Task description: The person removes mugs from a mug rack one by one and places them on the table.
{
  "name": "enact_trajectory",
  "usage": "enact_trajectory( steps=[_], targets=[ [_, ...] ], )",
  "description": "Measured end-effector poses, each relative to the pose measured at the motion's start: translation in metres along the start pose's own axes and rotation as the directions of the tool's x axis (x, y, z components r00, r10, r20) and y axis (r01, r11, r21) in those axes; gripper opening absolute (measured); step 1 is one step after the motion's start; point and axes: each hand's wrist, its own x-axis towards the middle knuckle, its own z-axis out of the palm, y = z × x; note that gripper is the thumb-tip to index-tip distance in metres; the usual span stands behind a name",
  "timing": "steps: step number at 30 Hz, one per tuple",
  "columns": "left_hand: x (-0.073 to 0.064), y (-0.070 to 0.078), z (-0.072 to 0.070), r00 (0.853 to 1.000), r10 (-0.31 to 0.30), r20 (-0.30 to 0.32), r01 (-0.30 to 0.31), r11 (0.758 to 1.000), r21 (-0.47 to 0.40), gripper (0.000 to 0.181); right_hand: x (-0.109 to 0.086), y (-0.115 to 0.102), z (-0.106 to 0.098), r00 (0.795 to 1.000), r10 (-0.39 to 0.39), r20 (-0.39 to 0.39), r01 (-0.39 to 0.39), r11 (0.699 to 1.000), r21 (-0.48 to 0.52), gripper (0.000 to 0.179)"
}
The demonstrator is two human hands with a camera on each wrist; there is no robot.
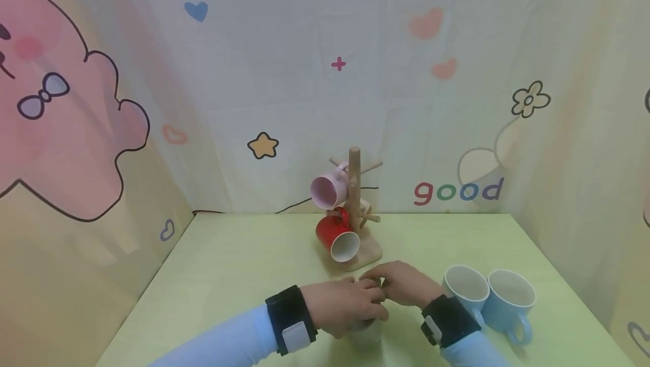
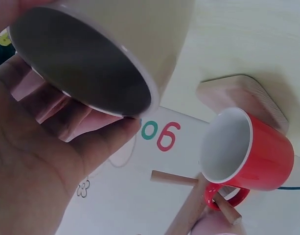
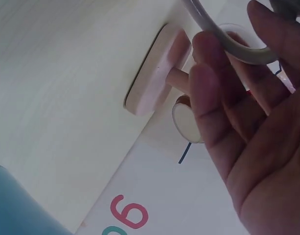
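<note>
A pale mug (image 1: 368, 340) is gripped by my left hand (image 1: 347, 305), above the front middle of the table. In the left wrist view the mug (image 2: 164, 34) is tipped, with its dark mouth toward the palm and the fingers about its rim. My right hand (image 1: 403, 283) meets the left one at the mug, its fingers bent round a curved pale part of it in the right wrist view. Just beyond the hands stands a wooden mug tree (image 1: 354, 186). A pink mug (image 1: 330, 187) hangs on an upper peg, and a red mug (image 1: 337, 234) on a lower one.
Two light blue mugs (image 1: 509, 293) stand upright side by side on the table (image 1: 228, 254), right of my right hand. Behind the mug tree hangs a printed curtain (image 1: 284, 73), and more printed cloth closes off both sides.
</note>
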Motion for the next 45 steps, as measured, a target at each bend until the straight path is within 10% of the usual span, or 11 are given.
enact_trajectory(
  steps=[20,29,36,45],
  targets=[
    [-0.007,-0.006,0.013,0.988,-0.04,-0.147,0.055,0.993,0.101,0.087,-0.016,0.011,-0.01,0.992,0.106,-0.072,-0.1,0.991,0.09,0.012],
    [-0.016,-0.016,0.013,0.956,-0.194,-0.219,0.217,0.972,0.088,0.081,-0.026,-0.002,-0.006,0.938,0.27,-0.215,-0.232,0.955,0.186,0.006],
    [-0.027,-0.023,0.02,0.899,-0.367,-0.237,0.356,0.93,-0.09,0.078,-0.032,-0.007,0.001,0.878,0.382,-0.289,-0.325,0.918,0.228,0.01],
    [-0.044,-0.031,0.038,0.75,-0.616,-0.242,0.577,0.788,-0.217,0.08,-0.046,-0.005,0.014,0.798,0.483,-0.361,-0.363,0.862,0.353,0.02]
  ],
)
